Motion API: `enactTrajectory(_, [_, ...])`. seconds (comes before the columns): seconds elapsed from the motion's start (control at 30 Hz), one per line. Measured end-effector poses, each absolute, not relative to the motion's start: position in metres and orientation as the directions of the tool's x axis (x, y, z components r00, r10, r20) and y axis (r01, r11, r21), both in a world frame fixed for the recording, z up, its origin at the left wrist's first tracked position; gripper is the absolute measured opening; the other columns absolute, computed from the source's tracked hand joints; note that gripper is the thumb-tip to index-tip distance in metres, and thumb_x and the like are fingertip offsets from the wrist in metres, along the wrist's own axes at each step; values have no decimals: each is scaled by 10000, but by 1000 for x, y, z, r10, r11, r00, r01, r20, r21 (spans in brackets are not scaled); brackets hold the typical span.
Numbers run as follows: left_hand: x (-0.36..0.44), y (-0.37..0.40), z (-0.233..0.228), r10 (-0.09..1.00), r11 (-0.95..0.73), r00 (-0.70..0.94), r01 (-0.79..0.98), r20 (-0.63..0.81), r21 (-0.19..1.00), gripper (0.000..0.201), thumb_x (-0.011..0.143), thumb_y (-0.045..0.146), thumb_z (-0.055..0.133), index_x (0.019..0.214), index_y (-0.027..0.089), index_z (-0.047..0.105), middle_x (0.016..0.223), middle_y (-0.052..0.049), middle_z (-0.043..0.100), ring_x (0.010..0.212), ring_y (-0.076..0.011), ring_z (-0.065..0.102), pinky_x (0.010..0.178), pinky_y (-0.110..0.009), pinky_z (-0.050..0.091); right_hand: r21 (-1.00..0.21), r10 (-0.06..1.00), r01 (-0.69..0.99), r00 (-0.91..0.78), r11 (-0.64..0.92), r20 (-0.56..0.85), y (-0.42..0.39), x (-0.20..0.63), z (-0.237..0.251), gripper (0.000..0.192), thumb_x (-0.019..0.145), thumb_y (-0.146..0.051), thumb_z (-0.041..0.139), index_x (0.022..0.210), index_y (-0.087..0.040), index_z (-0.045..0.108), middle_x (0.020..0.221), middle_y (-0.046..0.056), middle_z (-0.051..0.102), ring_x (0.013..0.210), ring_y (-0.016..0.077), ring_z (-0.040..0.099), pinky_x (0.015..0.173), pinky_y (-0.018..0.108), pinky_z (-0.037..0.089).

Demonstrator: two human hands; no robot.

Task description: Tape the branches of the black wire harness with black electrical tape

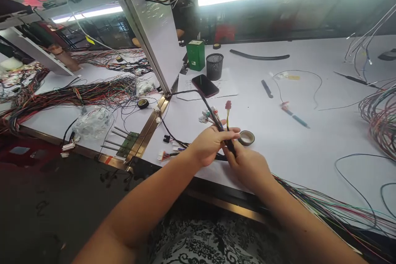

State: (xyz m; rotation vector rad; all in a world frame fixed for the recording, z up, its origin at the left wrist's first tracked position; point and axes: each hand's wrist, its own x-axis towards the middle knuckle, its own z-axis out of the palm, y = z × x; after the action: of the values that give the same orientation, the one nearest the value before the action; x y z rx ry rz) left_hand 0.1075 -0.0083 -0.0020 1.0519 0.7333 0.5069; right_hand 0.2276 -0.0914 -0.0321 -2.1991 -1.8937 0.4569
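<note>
Nearest the camera, both forearms reach forward over the dark front edge of the white workbench (309, 140). The left hand (208, 145) is closed around a black-taped wire harness (216, 121), thumb laid across the top. The right hand (249, 166) meets it from the right, its fingers pinched on the same bundle just below the left hand's fingertips. The harness stands up out of the two hands: a yellow wire ending in a small red connector (228, 104) rises straight, and white connectors (204, 114) fan out to its left. More white connectors (163, 155) lie on the bench just left of the left wrist. A roll of tape (246, 137) lies flat just beside the right hand's fingers. To the right, a sheaf of coloured wires (324, 204) runs along the bench edge. Farther back lie a phone (205, 85) on a paper sheet, a black mesh cup (214, 66) and a green box (196, 55). On the neighbouring bench at left sprawls a mass of loose wiring (71, 95).
</note>
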Motion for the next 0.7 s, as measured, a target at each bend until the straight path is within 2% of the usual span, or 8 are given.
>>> enactTrajectory(0.1, [103, -1, -4, 659, 385, 696, 13, -285, 923, 348, 724, 117, 599, 1063, 162, 665, 1202, -106, 637, 1186, -266, 525, 1048, -432, 335, -371, 988, 920, 85, -127, -127, -93, 230, -38, 406, 954, -511, 258, 1057, -204, 502, 811, 79, 700, 662, 239, 635, 518, 275, 230])
enactTrajectory(0.2, [89, 7, -12, 645, 257, 722, 101, -249, 961, 286, 757, 169, 628, 1036, 170, 692, 1121, -98, 675, 1133, -272, 563, 1038, -441, 345, -377, 991, 921, 54, -98, -124, -94, 233, -44, 402, 954, -515, 268, 1017, -191, 498, 772, 84, 701, 666, 248, 642, 524, 279, 242])
enactTrajectory(0.33, [95, 1, -22, 738, 305, 654, -108, -163, 946, 367, 818, 321, 662, 1142, 157, 615, 1027, -112, 697, 909, -234, 662, 873, -414, 476, -339, 994, 936, 74, -97, -79, -93, 233, -49, 367, 959, -484, 282, 982, -186, 494, 749, 82, 698, 646, 243, 642, 524, 284, 231])
enactTrajectory(0.43, [117, -7, -21, 868, 398, 447, -364, -217, 842, 283, 858, 334, 624, 1060, 136, 626, 1058, -115, 684, 907, -188, 660, 844, -333, 497, -327, 996, 943, 31, -56, -84, -91, 231, -48, 345, 962, -461, 285, 905, -192, 494, 710, 68, 686, 625, 232, 638, 512, 285, 214])
enactTrajectory(0.5, [131, -8, -16, 864, 489, 387, -487, -324, 724, 272, 907, 367, 545, 1004, 132, 641, 1041, -102, 681, 812, -133, 656, 716, -240, 508, -338, 995, 941, -10, -23, -94, -91, 231, -46, 351, 968, -451, 274, 867, -194, 490, 694, 62, 681, 614, 222, 637, 504, 287, 209])
enactTrajectory(0.6, [140, -2, -10, 788, 614, 466, -550, -401, 566, 258, 911, 362, 537, 950, 131, 643, 777, -27, 660, 482, -35, 512, 439, -149, 379, -350, 994, 937, -23, -15, -103, -92, 232, -44, 363, 975, -447, 261, 847, -194, 488, 686, 57, 681, 596, 210, 635, 495, 289, 204])
enactTrajectory(0.67, [137, 3, -9, 727, 684, 554, -532, -405, 500, 242, 893, 348, 573, 959, 124, 636, 652, 14, 598, 406, -20, 429, 392, -145, 329, -348, 994, 937, -31, -8, -105, -94, 232, -44, 359, 976, -443, 265, 845, -196, 490, 673, 52, 679, 586, 208, 635, 492, 290, 197])
enactTrajectory(0.7, [134, 6, -10, 691, 719, 596, -511, -408, 471, 278, 888, 376, 578, 982, 119, 631, 665, 4, 604, 434, -32, 468, 413, -148, 361, -343, 994, 939, -35, -3, -105, -94, 232, -44, 355, 976, -439, 268, 849, -196, 493, 667, 49, 679, 582, 207, 635, 491, 291, 193])
